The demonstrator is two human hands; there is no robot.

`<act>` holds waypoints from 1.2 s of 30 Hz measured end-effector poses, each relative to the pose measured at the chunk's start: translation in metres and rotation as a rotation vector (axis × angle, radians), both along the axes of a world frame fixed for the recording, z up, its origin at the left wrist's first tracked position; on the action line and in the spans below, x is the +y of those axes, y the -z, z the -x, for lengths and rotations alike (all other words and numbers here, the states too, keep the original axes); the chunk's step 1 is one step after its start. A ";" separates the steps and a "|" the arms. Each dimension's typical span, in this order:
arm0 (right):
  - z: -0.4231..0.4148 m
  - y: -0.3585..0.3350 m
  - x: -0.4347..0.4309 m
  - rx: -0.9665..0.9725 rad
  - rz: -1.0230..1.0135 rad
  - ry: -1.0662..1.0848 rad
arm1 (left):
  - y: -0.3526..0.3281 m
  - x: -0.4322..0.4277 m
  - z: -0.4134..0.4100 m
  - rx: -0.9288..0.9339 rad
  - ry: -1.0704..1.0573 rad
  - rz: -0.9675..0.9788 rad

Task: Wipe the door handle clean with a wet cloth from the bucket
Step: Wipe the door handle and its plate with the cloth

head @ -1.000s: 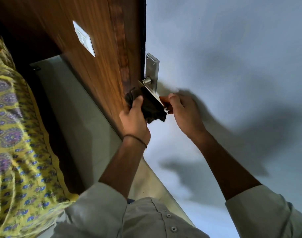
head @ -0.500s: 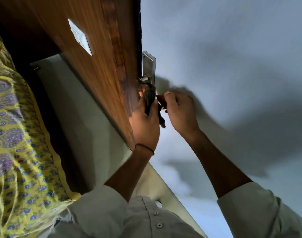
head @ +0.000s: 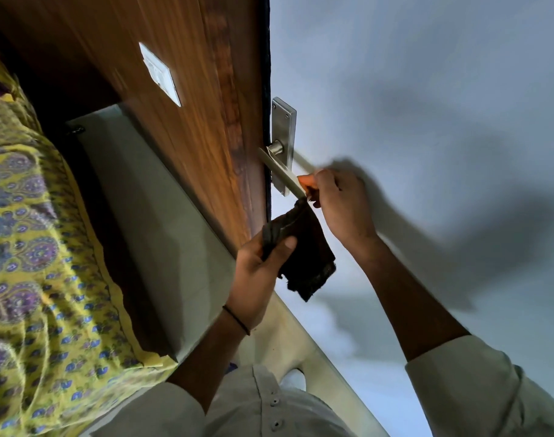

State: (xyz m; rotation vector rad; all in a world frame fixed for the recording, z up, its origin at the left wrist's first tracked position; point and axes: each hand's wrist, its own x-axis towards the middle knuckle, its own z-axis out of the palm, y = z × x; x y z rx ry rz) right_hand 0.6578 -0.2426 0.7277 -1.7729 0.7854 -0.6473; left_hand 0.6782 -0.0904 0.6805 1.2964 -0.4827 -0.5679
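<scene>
The steel lever door handle [head: 277, 170] juts from its plate [head: 284, 127] on the edge of the wooden door [head: 190, 99]. My right hand [head: 338, 200] pinches the free end of the lever. My left hand [head: 259, 272] is just below the handle and grips a dark cloth [head: 304, 253]. The cloth hangs down from my fingers, and its top corner reaches up to the lever's tip. No bucket is in view.
A white switch plate [head: 160, 74] sits on the door face. A yellow patterned bedspread [head: 33, 263] fills the left side. A pale grey wall [head: 426, 89] lies behind the handle. Light floor [head: 162, 222] runs below the door.
My left hand has slid the cloth down off the lever, from wrapped around it to hanging below its tip. My right hand stays at the lever's end.
</scene>
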 end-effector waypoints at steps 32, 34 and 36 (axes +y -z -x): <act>-0.032 0.025 0.107 0.252 0.523 -0.073 | 0.005 0.003 -0.126 0.523 0.170 -0.009; -0.020 0.017 0.102 0.159 0.612 0.156 | 0.002 -0.005 -0.127 0.535 0.096 -0.031; -0.014 0.006 0.092 0.134 0.603 0.345 | -0.005 -0.017 -0.124 0.464 0.074 -0.029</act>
